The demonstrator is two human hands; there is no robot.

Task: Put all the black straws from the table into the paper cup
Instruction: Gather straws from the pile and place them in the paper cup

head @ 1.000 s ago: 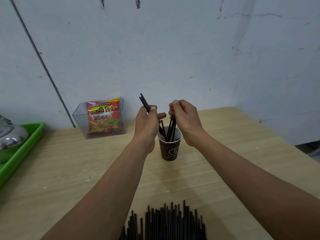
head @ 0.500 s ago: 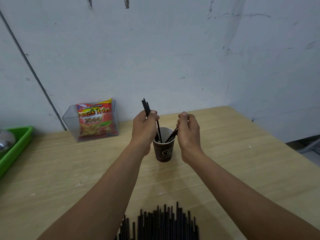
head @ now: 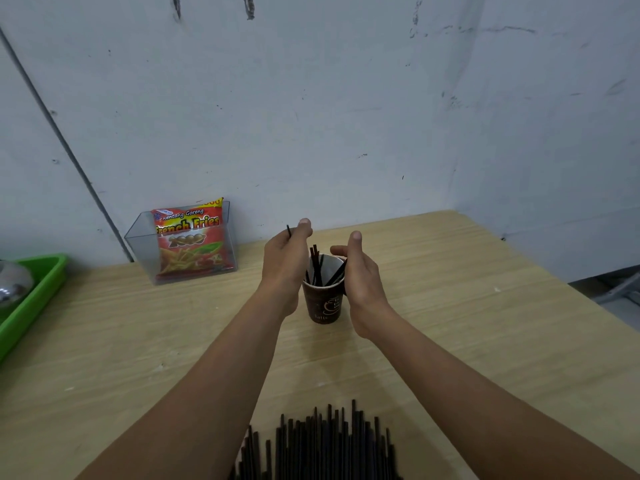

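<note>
Wooden table (head: 485, 341): left hand (head: 284, 261) pinching a straw (head: 289, 231), right hand (head: 360, 275) open beside paper cup (head: 323, 303).

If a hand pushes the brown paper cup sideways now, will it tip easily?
Probably yes. The brown paper cup looks light, narrow at its base, and its thin black straws lean on the rim. The right hand beside it could steady it.

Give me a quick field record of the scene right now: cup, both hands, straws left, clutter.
paper cup: upright, mid-table, several black straws inside
left hand: beside cup, pinching a straw
right hand: open, against cup's right side
straw pile: many remaining at near table edge
clutter: snack bag in clear box, green tray far left
</note>
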